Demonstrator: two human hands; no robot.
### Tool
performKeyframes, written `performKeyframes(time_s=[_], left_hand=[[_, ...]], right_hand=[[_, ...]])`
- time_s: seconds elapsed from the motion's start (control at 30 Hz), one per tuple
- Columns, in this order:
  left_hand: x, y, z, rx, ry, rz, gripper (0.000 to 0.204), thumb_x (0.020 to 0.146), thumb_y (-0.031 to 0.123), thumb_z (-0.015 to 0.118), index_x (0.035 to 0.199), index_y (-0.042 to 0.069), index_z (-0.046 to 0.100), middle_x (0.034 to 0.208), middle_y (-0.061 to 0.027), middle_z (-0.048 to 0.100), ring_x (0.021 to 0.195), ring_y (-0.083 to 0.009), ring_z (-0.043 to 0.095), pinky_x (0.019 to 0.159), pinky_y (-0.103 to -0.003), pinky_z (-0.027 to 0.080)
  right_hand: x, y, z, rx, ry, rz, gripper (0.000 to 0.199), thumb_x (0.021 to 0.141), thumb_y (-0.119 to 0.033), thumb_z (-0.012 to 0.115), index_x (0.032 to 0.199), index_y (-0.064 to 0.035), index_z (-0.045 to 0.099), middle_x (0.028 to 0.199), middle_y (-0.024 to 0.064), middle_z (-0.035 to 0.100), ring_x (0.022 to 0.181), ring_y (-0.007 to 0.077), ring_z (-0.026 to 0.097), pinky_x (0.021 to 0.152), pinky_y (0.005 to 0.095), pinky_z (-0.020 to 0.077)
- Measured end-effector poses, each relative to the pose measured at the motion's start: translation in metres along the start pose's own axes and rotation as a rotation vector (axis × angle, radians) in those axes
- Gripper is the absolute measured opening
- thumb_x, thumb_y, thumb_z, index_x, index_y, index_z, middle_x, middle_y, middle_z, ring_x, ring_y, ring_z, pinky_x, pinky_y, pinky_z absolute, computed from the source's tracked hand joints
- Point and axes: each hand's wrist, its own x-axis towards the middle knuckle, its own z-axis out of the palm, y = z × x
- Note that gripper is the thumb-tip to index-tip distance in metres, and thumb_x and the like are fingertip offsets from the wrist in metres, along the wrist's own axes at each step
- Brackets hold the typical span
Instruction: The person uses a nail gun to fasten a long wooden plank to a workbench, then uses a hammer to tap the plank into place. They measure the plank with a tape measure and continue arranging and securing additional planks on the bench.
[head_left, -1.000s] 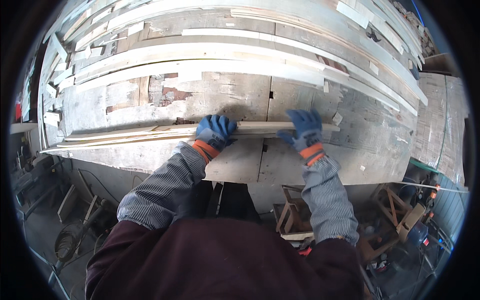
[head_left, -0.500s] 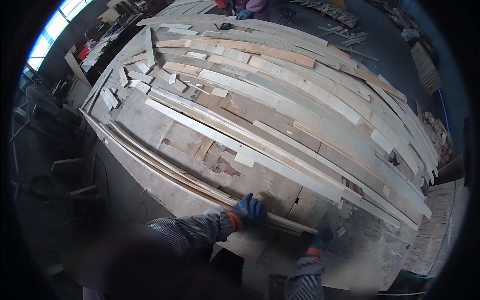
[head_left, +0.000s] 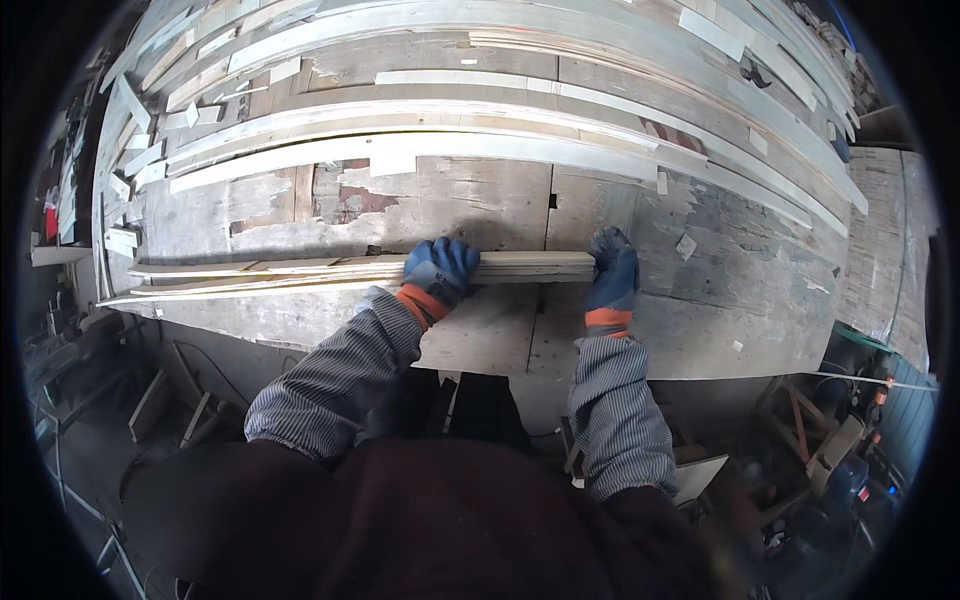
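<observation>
A stack of long, thin wooden strips (head_left: 535, 266) lies along the near side of the worktable, with the right-hand ends roughly level. My left hand (head_left: 442, 268), in a blue work glove with an orange cuff, is closed over the stack, its fingers wrapped across the top. At the stack's right end is my right hand (head_left: 613, 272), gloved the same way; its fingers are bent and pressed together against the strip ends. Part of the strips is hidden under the left glove.
The worn wooden worktable (head_left: 700, 330) has peeling patches. Beyond the stack run more long wooden strips (head_left: 330, 150), with short offcuts (head_left: 125, 240) at the left. A board-topped surface (head_left: 880, 250) adjoins on the right. Frames and clutter stand on the floor below.
My view has swung down and round over the near edge. My right hand has gone from farther along the strips to their ends, which now sit closely stacked; my left hand still grips them.
</observation>
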Motion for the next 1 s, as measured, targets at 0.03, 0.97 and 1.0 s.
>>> performKeyframes(time_s=[0.03, 0.97, 1.0], left_hand=[[0.001, -0.003, -0.003, 0.032, 0.035, 0.017, 0.050, 0.068, 0.053, 0.070, 0.095, 0.014, 0.053, 0.095, -0.0049, 0.056, 0.087, -0.0229, 0.056, 0.069, -0.040, 0.045], [0.015, -0.050, -0.145, -0.282, -0.256, -0.046, 0.064, 0.073, 0.065, 0.064, 0.108, 0.011, 0.056, 0.101, -0.0107, 0.061, 0.093, -0.0285, 0.061, 0.079, -0.043, 0.049], [0.003, -0.049, -0.168, -0.350, -0.194, -0.023, 0.063, 0.072, 0.063, 0.065, 0.104, 0.009, 0.059, 0.095, -0.0129, 0.062, 0.089, -0.0298, 0.062, 0.076, -0.043, 0.050]], right_hand=[[0.000, -0.002, 0.004, 0.023, 0.029, 0.018, 0.039, 0.098, -0.027, 0.042, 0.117, 0.0021, 0.059, 0.112, 0.0124, 0.063, 0.105, 0.0222, 0.059, 0.095, 0.0332, 0.0447], [-0.014, -0.070, 0.000, -0.249, -0.597, -0.041, 0.065, 0.077, -0.020, 0.071, 0.133, -0.0016, 0.042, 0.121, 0.0110, 0.056, 0.113, 0.0228, 0.054, 0.098, 0.0343, 0.0430], [-0.038, -0.081, 0.006, -0.155, -0.579, -0.002, 0.058, 0.080, -0.015, 0.067, 0.131, -0.0020, 0.044, 0.118, 0.0098, 0.057, 0.112, 0.0225, 0.055, 0.098, 0.0341, 0.0435]])
